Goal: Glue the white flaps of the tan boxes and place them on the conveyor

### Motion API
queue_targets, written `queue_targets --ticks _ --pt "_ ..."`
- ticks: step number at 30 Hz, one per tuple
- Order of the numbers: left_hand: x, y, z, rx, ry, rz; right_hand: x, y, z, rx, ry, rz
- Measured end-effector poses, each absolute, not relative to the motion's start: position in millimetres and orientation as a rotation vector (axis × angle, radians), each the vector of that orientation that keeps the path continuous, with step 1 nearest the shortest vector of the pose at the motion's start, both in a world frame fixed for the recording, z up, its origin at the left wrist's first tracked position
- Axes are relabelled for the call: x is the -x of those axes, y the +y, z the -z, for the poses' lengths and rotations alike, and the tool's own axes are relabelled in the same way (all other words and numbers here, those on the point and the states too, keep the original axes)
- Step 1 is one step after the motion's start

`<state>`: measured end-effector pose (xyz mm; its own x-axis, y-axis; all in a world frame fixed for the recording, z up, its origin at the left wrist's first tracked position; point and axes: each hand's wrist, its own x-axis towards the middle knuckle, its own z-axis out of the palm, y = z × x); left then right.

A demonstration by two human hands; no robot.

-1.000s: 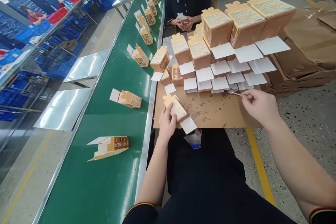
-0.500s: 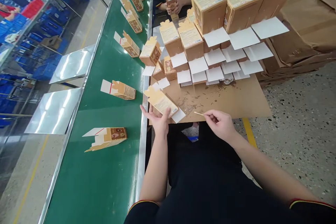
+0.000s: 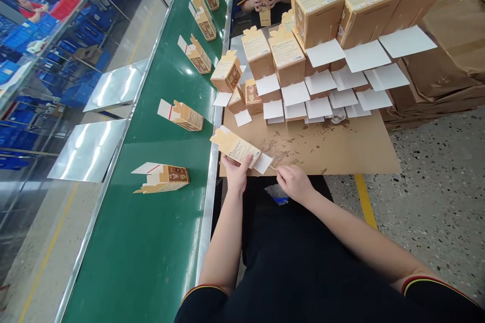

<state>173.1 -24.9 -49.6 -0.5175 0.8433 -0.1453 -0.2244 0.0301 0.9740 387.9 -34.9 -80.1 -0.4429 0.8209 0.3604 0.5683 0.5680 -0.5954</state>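
My left hand grips a small tan carton, thumb on its printed face. The carton lies tilted, with cut tabs at its upper left end and a white flap sticking out at its lower right end. Pinched in my right hand is a thin pale stick, its tip at the edge of that flap. Whether the tip touches the flap I cannot tell. Below both hands is the front edge of a brown cardboard sheet, marked with dark smears.
Stacked cartons with white flaps stand at the back of the cardboard. Left of me runs a green conveyor belt carrying several open cartons. Across the table a person's hands hold another carton. Brown cardboard is piled at right.
My right hand has moved left, bringing the stick to the carton's flap. My left fingers have closed more around the carton. The whole view has shifted slightly.
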Motion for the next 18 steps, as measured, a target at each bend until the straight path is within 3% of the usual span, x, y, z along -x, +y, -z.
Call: queue_targets --ticks 18 --pt "-203 -51 54 -1.182 1.899 -1.317 -457 -80 48 1.252 -1.692 -0.865"
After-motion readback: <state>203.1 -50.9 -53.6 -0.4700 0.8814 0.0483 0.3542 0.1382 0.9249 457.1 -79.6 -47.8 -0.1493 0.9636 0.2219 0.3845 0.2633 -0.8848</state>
